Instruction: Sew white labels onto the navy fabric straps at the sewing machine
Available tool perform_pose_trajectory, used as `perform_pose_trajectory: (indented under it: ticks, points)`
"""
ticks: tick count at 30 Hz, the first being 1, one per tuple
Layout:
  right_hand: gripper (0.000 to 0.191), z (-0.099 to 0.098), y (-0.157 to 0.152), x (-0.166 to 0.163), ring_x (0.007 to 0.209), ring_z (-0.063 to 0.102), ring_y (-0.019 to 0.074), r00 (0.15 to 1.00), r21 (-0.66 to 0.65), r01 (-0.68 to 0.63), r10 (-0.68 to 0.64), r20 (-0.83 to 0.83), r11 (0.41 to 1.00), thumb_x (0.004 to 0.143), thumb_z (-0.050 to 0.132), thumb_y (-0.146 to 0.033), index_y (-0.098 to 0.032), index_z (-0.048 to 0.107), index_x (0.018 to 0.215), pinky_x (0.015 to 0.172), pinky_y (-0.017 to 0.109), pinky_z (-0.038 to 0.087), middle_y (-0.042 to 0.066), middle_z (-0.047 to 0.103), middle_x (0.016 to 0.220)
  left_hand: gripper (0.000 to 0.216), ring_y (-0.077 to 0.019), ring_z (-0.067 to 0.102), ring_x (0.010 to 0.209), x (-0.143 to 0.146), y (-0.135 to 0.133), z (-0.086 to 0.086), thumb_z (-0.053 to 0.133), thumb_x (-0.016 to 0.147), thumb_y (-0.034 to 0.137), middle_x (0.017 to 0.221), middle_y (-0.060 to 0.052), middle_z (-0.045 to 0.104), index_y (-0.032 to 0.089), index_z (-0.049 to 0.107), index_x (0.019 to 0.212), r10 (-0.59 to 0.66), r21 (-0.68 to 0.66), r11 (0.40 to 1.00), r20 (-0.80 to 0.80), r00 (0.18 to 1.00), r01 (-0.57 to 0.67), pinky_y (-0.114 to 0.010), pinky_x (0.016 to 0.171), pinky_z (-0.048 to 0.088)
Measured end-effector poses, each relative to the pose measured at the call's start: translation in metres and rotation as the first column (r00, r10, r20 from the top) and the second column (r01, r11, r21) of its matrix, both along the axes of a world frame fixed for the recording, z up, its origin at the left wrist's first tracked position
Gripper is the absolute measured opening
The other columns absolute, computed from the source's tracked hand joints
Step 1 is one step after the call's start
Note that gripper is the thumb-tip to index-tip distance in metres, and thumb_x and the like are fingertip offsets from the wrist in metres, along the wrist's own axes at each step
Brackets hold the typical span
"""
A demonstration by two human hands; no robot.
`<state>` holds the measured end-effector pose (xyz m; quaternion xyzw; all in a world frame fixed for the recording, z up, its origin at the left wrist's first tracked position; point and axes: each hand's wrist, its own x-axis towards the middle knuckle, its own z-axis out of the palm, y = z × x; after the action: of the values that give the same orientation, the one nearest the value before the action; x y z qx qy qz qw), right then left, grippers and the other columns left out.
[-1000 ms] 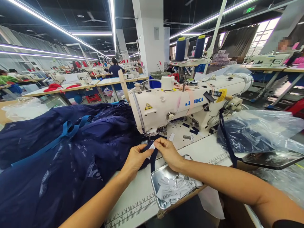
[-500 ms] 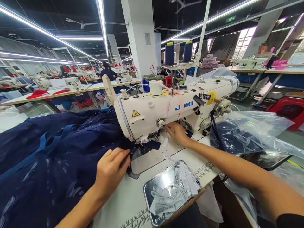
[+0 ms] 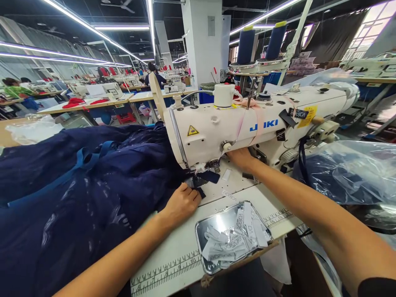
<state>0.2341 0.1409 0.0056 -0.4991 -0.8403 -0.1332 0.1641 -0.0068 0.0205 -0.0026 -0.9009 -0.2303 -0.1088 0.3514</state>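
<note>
My left hand (image 3: 183, 202) lies with curled fingers on the edge of the navy garment (image 3: 83, 194), pressing it down just in front of the needle of the white sewing machine (image 3: 247, 123). A small navy fabric piece (image 3: 210, 176) sits under the presser foot. My right hand (image 3: 240, 156) reaches under the machine's arm, behind the needle; its fingers are hidden there. A metal tray (image 3: 213, 222) full of white woven labels rests on the table's front edge, between my forearms.
A loose label (image 3: 229, 194) lies on the white table (image 3: 173, 255), which has a printed ruler along its front. A clear plastic bag (image 3: 349, 173) of navy cloth sits at the right. Two blue thread cones (image 3: 260, 41) stand behind the machine. Other workstations and people fill the back.
A second ago both hands pinched a label and navy strip in front of the needle. Since then the right hand went under the machine arm and the left settled on the garment by the needle.
</note>
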Motion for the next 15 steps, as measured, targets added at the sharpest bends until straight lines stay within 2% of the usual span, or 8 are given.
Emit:
perform_pose_trajectory:
  ticks: [3,5,8,10,12,14,15]
  points:
    - [0.025,-0.002,-0.025,0.016,0.084,0.059,0.0264,0.999,0.080,0.020,-0.017,-0.042,0.997,0.078,0.042,-0.007,-0.015,0.065,0.079,0.078,0.038,0.041,0.011,0.066,0.079,0.028,-0.0143,0.046,0.047,-0.001,-0.002,-0.001,0.033,0.081,0.001,0.053,-0.002,0.052,0.012,0.054,0.066,-0.012,0.050,0.999,-0.024,1.000,0.013,-0.031,0.056,0.029]
    - [0.022,-0.002,-0.045,0.029,0.082,0.059,0.0243,0.978,0.186,0.016,0.023,-0.206,0.982,0.079,0.042,-0.011,-0.016,0.063,0.075,0.076,0.036,0.042,0.010,0.066,0.081,0.027,-0.0140,0.045,0.046,-0.002,-0.003,-0.002,0.034,0.080,0.001,0.052,-0.002,0.052,0.012,0.054,0.065,-0.016,0.059,0.998,-0.038,0.999,0.018,-0.030,0.056,0.030]
    - [0.018,0.001,-0.077,0.041,0.075,0.058,0.0210,0.855,0.259,0.062,0.083,-0.512,0.964,0.081,0.043,-0.019,-0.016,0.060,0.077,0.067,0.032,0.044,0.008,0.064,0.079,0.025,-0.0141,0.046,0.045,-0.002,-0.004,-0.002,0.037,0.078,0.000,0.052,-0.003,0.054,0.011,0.055,0.065,0.004,0.047,0.999,-0.058,0.998,-0.001,-0.030,0.057,0.031]
    - [0.016,0.005,-0.094,0.039,0.072,0.058,0.0192,0.759,0.183,0.065,0.071,-0.647,0.981,0.081,0.043,-0.024,-0.018,0.056,0.075,0.059,0.029,0.043,0.007,0.063,0.078,0.024,-0.0142,0.047,0.045,0.000,-0.005,-0.002,0.038,0.077,0.000,0.052,-0.003,0.055,0.011,0.056,0.065,0.017,0.034,0.999,-0.064,0.998,-0.015,-0.030,0.057,0.032]
    - [0.018,0.005,-0.104,0.025,0.077,0.058,0.0182,0.699,0.040,-0.055,0.067,-0.711,0.998,0.081,0.043,-0.026,-0.019,0.052,0.067,0.057,0.027,0.043,0.006,0.062,0.085,0.024,-0.0144,0.048,0.046,0.001,-0.005,-0.001,0.039,0.077,0.000,0.052,-0.003,0.056,0.011,0.056,0.065,0.028,0.018,0.999,-0.068,0.997,-0.027,-0.030,0.056,0.032]
    - [0.023,0.001,-0.105,0.004,0.083,0.057,0.0174,0.707,-0.107,-0.241,0.099,-0.701,0.965,0.081,0.041,-0.025,-0.019,0.047,0.060,0.065,0.027,0.044,0.006,0.061,0.090,0.023,-0.0148,0.049,0.046,0.002,-0.006,-0.001,0.040,0.076,0.000,0.052,-0.003,0.056,0.011,0.056,0.065,0.039,0.001,0.999,-0.067,0.997,-0.039,-0.030,0.055,0.031]
    - [0.023,-0.002,-0.102,-0.007,0.085,0.057,0.0171,0.731,-0.166,-0.287,0.104,-0.674,0.944,0.080,0.041,-0.022,-0.019,0.046,0.059,0.070,0.028,0.043,0.005,0.061,0.090,0.022,-0.0150,0.050,0.046,0.002,-0.007,0.000,0.041,0.076,0.000,0.051,-0.003,0.056,0.011,0.056,0.064,0.048,-0.011,0.999,-0.069,0.996,-0.049,-0.030,0.055,0.031]
